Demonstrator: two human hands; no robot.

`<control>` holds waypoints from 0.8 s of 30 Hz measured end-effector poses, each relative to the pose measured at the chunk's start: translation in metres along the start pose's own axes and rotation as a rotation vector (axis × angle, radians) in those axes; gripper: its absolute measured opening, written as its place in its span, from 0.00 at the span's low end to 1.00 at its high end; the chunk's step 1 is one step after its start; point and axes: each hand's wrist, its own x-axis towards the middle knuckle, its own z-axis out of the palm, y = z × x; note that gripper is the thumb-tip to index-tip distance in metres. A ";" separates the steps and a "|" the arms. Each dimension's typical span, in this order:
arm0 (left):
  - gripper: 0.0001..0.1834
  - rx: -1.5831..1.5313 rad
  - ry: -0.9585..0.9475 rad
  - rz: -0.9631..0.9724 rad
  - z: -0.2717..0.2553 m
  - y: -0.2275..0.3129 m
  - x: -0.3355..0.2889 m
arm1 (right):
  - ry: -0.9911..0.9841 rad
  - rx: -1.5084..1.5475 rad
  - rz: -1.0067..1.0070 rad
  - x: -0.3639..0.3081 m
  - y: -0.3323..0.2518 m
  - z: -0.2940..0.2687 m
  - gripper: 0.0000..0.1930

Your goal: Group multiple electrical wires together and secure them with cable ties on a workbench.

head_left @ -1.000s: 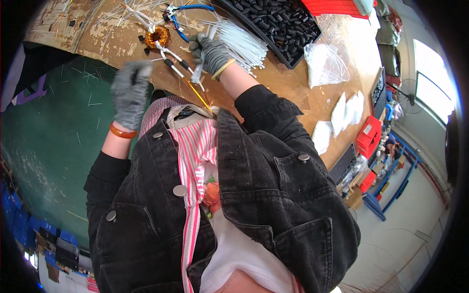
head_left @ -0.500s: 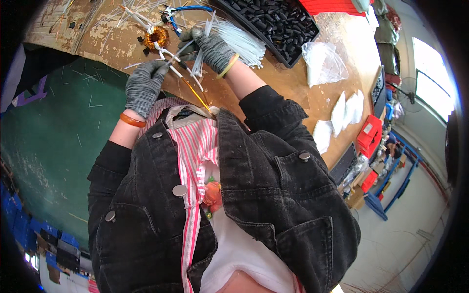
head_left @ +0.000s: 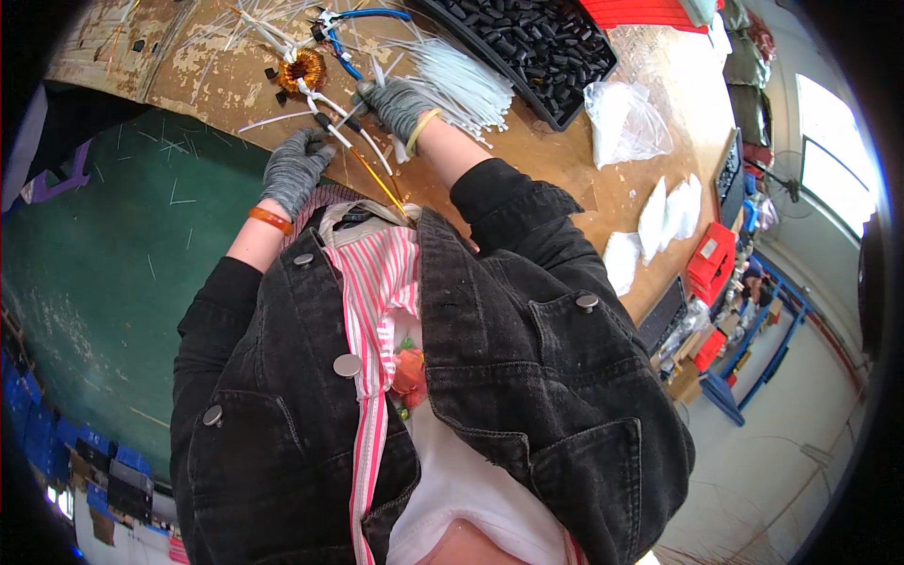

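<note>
The left hand (head_left: 299,169) is half curled, its thumb and fingertips just beside the leads below the coil (head_left: 301,71); whether it pinches anything cannot be told. The right hand (head_left: 395,104) is closed around a few ties (head_left: 401,151), which poke out above and below the fist, its fingertips turned toward the same leads.

The coil lies just beyond the left hand, its two leads running back toward the person between both hands. Each lead carries a black sleeve (head_left: 323,121), and a yellow wire (head_left: 381,179) reaches down to the lap. A single strip (head_left: 268,122) sticks out past the left hand's fingertips toward the leads; where its other end goes is too small to tell.

The step in hand looks like putting a tie around the leads near the sleeves. The next move seems to call for the left hand to steady the leads while the right draws the strip tight. The cutters (head_left: 372,13) lie beyond the right hand, untouched, and a pile of ties (head_left: 461,85) lies just to its right.
</note>
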 end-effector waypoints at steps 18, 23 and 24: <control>0.11 0.033 0.211 0.087 0.000 -0.001 -0.004 | 0.025 0.402 -0.411 0.026 0.020 0.026 0.19; 0.11 0.002 0.253 0.111 0.000 -0.007 -0.004 | -0.046 0.144 -0.381 0.018 -0.008 0.017 0.22; 0.11 0.002 0.253 0.114 0.001 -0.009 -0.003 | -0.143 -0.061 -0.338 0.017 -0.010 0.013 0.24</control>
